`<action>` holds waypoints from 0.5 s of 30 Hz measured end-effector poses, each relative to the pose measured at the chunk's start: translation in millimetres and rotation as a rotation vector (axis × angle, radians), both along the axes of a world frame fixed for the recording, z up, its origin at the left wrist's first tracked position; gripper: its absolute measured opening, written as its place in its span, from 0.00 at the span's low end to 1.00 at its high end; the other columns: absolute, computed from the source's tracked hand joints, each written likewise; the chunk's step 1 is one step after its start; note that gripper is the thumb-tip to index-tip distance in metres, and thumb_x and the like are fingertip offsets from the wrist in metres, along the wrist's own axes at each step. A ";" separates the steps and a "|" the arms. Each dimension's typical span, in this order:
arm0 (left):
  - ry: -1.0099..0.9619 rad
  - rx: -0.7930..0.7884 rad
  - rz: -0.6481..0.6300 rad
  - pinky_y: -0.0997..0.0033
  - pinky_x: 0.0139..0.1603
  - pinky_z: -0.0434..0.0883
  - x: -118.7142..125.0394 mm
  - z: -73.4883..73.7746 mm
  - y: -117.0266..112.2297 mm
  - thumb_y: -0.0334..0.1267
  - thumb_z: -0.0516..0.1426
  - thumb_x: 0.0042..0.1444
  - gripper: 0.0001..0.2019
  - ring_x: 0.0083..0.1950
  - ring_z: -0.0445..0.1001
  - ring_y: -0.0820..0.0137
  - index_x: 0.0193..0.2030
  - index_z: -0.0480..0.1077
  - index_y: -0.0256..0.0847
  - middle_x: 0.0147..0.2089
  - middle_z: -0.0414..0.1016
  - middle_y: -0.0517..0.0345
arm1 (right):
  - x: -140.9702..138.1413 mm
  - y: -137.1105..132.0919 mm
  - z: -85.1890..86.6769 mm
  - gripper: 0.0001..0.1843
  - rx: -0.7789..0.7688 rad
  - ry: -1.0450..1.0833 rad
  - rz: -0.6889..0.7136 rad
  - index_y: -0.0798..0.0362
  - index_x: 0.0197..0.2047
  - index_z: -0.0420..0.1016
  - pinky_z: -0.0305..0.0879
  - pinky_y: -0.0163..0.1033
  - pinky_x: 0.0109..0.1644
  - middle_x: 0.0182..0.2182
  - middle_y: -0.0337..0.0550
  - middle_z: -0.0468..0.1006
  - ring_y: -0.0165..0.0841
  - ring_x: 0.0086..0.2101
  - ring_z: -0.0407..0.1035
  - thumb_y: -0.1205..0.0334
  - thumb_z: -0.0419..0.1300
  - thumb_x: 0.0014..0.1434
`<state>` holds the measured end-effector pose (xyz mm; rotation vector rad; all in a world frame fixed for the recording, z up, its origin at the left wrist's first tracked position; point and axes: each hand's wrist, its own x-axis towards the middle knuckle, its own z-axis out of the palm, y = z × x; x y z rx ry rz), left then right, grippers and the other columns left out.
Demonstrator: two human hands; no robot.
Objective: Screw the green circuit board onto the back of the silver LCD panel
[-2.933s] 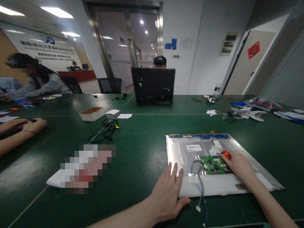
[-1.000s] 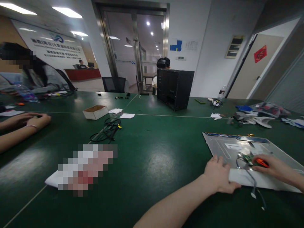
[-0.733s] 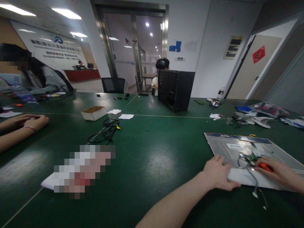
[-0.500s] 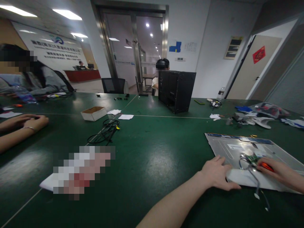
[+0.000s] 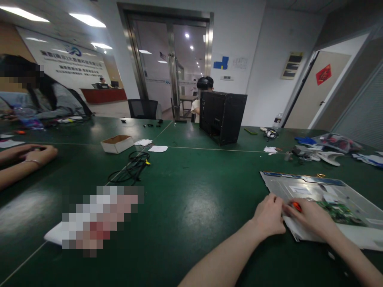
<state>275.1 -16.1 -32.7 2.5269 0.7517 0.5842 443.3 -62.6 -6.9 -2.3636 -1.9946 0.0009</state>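
Note:
A silver display panel (image 5: 314, 185) lies flat on the green table at the right, with a green circuit board (image 5: 341, 211) on its back. My right hand (image 5: 311, 217) is closed round an orange-handled tool (image 5: 296, 206) at the panel's near left corner. My left hand (image 5: 269, 215) rests beside it on the panel's left edge, fingers curled toward the right hand; whether it grips anything is hidden.
A black computer case (image 5: 223, 115) stands at the table's far middle with a person behind it. A cardboard box (image 5: 117, 143), black cables (image 5: 131, 167) and papers lie at the left. Another person's hands (image 5: 30, 153) rest at the left edge. Clutter (image 5: 317, 149) sits far right.
My right hand has moved left with the orange tool from the circuit board to the panel's near left corner, next to my left hand. The view has shifted, showing more of the circuit board.

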 end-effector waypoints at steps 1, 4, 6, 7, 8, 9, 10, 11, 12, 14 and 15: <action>0.011 0.011 0.079 0.62 0.51 0.70 0.0 0.5 -2.0 0.36 0.61 0.50 0.20 0.51 0.68 0.58 0.50 0.64 0.36 0.51 0.67 0.46 | -11.7 0.7 -0.3 0.20 -0.069 -0.030 -0.027 0.52 0.35 0.77 0.65 0.39 0.36 0.33 0.50 0.81 0.42 0.35 0.76 0.51 0.48 0.62; 0.050 0.038 0.205 0.58 0.53 0.67 -2.7 2.4 -7.5 0.38 0.60 0.53 0.19 0.52 0.67 0.57 0.49 0.64 0.34 0.50 0.68 0.45 | -37.5 3.1 -0.9 0.22 -0.085 -0.088 -0.107 0.57 0.33 0.77 0.64 0.43 0.33 0.31 0.58 0.80 0.49 0.34 0.76 0.51 0.48 0.63; 0.074 0.055 0.200 0.58 0.53 0.66 -8.4 3.9 -10.8 0.40 0.59 0.55 0.18 0.52 0.67 0.57 0.49 0.64 0.33 0.49 0.68 0.45 | -44.2 3.9 -0.7 0.22 -0.075 -0.107 -0.134 0.58 0.32 0.77 0.64 0.44 0.34 0.31 0.60 0.80 0.50 0.35 0.76 0.52 0.48 0.63; 0.086 0.058 0.187 0.58 0.53 0.66 -12.4 4.8 -12.6 0.42 0.59 0.56 0.18 0.52 0.67 0.57 0.49 0.64 0.34 0.49 0.68 0.45 | -44.2 3.9 -0.2 0.22 -0.071 -0.114 -0.147 0.58 0.32 0.77 0.65 0.45 0.34 0.31 0.60 0.80 0.50 0.35 0.77 0.53 0.48 0.62; 0.107 0.053 0.171 0.58 0.53 0.66 -17.0 5.9 -14.4 0.44 0.59 0.57 0.19 0.51 0.67 0.57 0.49 0.65 0.34 0.49 0.68 0.45 | -41.8 3.7 0.7 0.21 -0.065 -0.118 -0.161 0.58 0.31 0.77 0.65 0.45 0.34 0.31 0.60 0.80 0.50 0.35 0.77 0.54 0.48 0.62; 0.123 0.055 0.146 0.58 0.53 0.66 -22.1 7.1 -16.4 0.45 0.59 0.57 0.19 0.51 0.67 0.56 0.49 0.65 0.34 0.49 0.68 0.45 | -37.3 3.3 1.8 0.22 -0.062 -0.119 -0.180 0.58 0.31 0.77 0.65 0.45 0.34 0.31 0.61 0.80 0.50 0.34 0.77 0.54 0.48 0.62; 0.133 0.065 0.123 0.58 0.52 0.66 -27.6 8.3 -18.6 0.45 0.59 0.57 0.18 0.51 0.67 0.56 0.49 0.66 0.33 0.49 0.69 0.44 | -30.7 2.8 3.1 0.22 -0.057 -0.119 -0.205 0.58 0.29 0.77 0.65 0.45 0.33 0.30 0.61 0.80 0.50 0.33 0.77 0.53 0.48 0.62; 0.143 0.081 0.101 0.58 0.52 0.66 -33.3 9.6 -21.0 0.44 0.58 0.58 0.17 0.51 0.67 0.56 0.48 0.66 0.33 0.49 0.69 0.44 | -22.2 2.1 4.7 0.22 -0.050 -0.116 -0.229 0.57 0.28 0.77 0.66 0.46 0.33 0.29 0.61 0.80 0.50 0.33 0.77 0.53 0.48 0.62; 0.153 0.098 0.072 0.58 0.51 0.66 -39.0 10.8 -23.5 0.43 0.57 0.58 0.17 0.51 0.67 0.57 0.49 0.66 0.33 0.49 0.69 0.44 | -12.3 1.3 6.3 0.22 -0.042 -0.109 -0.256 0.56 0.26 0.76 0.66 0.46 0.32 0.28 0.60 0.80 0.50 0.32 0.77 0.52 0.49 0.61; 0.177 0.123 0.012 0.58 0.51 0.66 -50.8 12.4 -28.9 0.42 0.57 0.58 0.17 0.50 0.67 0.57 0.50 0.66 0.33 0.49 0.69 0.44 | 10.9 -1.0 9.2 0.22 -0.018 -0.083 -0.313 0.55 0.22 0.75 0.66 0.46 0.30 0.26 0.59 0.79 0.50 0.30 0.76 0.53 0.50 0.60; 0.180 0.128 -0.010 0.59 0.50 0.66 -56.9 12.7 -31.7 0.42 0.57 0.58 0.17 0.50 0.68 0.58 0.50 0.66 0.33 0.49 0.69 0.45 | 23.2 -2.4 10.3 0.23 -0.004 -0.066 -0.341 0.54 0.20 0.73 0.66 0.46 0.29 0.24 0.60 0.78 0.50 0.28 0.76 0.53 0.50 0.60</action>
